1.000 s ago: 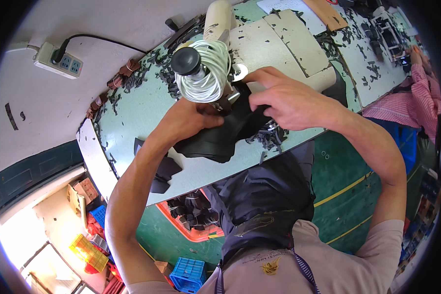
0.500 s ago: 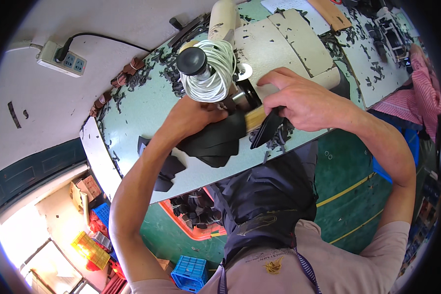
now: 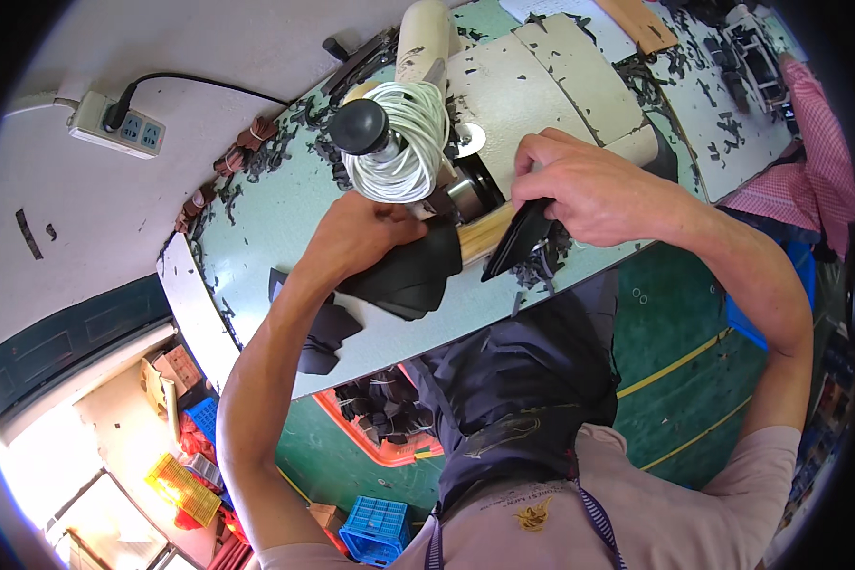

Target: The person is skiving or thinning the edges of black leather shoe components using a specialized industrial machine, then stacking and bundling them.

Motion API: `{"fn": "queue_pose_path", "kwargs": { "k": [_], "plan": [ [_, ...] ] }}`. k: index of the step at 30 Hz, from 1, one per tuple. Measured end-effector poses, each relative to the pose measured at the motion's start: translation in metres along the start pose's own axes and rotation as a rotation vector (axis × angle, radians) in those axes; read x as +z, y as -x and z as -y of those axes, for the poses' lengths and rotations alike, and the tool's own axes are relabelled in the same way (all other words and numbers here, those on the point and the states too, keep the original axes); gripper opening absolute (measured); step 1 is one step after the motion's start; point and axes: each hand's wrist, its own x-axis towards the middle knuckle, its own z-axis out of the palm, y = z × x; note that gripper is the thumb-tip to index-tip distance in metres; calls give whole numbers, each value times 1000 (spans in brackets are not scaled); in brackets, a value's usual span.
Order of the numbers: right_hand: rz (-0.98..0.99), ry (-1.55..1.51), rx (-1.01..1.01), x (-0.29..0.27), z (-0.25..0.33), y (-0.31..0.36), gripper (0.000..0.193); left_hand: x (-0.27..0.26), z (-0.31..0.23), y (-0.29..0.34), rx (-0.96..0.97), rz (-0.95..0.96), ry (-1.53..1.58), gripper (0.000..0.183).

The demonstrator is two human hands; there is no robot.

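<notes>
My left hand rests on a stack of black leather pieces on the pale green worktable, pressing them just in front of the cream machine. My right hand grips one black leather piece by its upper edge, held tilted beside the machine's metal wheel. A tan wooden block lies between the two hands. A coil of white cord with a black knob sits on top of the machine, right above my left hand.
More black cut pieces lie near the table's front edge, and scraps litter the tabletop. An orange tray of black pieces stands under the table. A power strip is on the wall. A person in a red checked sleeve is at far right.
My right hand has lifted off the stack and moved right, pulling one black piece away toward the machine's wheel. My left hand stays on the stack.
</notes>
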Motion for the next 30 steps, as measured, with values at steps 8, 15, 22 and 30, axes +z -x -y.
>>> {"fn": "queue_pose_path", "kwargs": {
  "k": [8,15,22,30],
  "plan": [
    [-32,-62,104,12,6,-15,30,6,10,3,77,53,108,28],
    [-86,-21,-19,6,0,-5,33,13,-2,0,13,-101,61,25],
    [-43,-76,31,7,4,-11,32,9,14,7,-18,-42,98,28],
    [-210,-9,-210,20,0,-17,42,17,4,-1,150,-162,85,27]
  ]
}}
